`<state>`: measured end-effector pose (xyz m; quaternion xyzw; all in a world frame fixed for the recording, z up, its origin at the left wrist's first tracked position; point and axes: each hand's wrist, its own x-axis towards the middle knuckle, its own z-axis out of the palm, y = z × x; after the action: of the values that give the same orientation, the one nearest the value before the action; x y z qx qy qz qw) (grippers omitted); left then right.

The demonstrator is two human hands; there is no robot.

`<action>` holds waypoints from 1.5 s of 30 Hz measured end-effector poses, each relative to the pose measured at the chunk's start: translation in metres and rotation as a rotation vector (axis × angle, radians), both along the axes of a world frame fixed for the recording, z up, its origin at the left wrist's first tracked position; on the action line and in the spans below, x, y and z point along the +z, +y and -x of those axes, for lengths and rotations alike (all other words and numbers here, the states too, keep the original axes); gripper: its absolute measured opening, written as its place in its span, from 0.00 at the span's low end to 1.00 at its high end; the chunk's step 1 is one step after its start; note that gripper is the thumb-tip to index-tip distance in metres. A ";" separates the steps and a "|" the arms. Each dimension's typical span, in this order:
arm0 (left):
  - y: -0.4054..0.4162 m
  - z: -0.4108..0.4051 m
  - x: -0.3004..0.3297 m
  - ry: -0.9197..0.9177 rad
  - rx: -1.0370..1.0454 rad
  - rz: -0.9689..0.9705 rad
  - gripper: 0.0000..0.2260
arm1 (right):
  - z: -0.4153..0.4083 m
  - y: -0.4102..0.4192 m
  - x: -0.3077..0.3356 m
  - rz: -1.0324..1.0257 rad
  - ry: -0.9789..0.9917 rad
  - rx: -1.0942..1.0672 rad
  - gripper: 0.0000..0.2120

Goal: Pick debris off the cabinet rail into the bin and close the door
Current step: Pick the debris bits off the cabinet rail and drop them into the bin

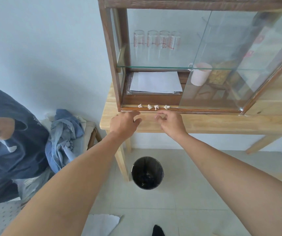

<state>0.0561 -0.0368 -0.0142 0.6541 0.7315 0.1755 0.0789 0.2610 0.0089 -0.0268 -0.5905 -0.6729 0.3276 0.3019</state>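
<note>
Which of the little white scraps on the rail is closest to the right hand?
The rightmost scrap, last of four in the row on the cabinet rail. It sits just above the right hand; the other three lie farther left.

Illumination is soft, even daylight with faint shadows. The glass door carries pale reflections that veil the contents behind it. Wide-angle distortion bends the cabinet frame and stretches the forearms toward the lower corners. Focus is slightly soft throughout.

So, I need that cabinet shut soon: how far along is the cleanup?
Hardly begun. Four debris bits lie on the cabinet rail. Both hands are empty: left hand and right hand hover just below the rail. Left to do: drop each bit into the bin on the floor, then slide the glass door shut.
</note>
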 end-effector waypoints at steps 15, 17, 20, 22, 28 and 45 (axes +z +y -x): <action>0.053 0.003 -0.020 -0.075 0.077 -0.134 0.13 | 0.033 0.050 -0.007 -0.003 -0.022 0.041 0.15; 0.054 0.004 -0.020 -0.105 0.086 -0.162 0.12 | 0.032 0.047 -0.007 -0.011 -0.007 0.030 0.12; 0.055 0.004 -0.017 -0.110 0.087 -0.162 0.11 | 0.030 0.043 -0.009 -0.004 0.030 0.010 0.09; 0.053 0.002 -0.013 -0.109 0.082 -0.157 0.11 | 0.028 0.038 -0.010 0.003 0.040 0.005 0.09; 0.027 -0.006 -0.009 -0.121 0.048 -0.152 0.12 | 0.016 0.016 -0.007 0.030 0.057 0.001 0.07; -0.056 -0.040 -0.064 -0.169 -0.057 0.006 0.11 | -0.028 -0.064 -0.074 0.129 -0.155 0.019 0.12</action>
<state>0.0963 -0.0928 -0.0779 0.6574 0.7038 0.2255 0.1473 0.2895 -0.0554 -0.1006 -0.6259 -0.6774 0.3265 0.2071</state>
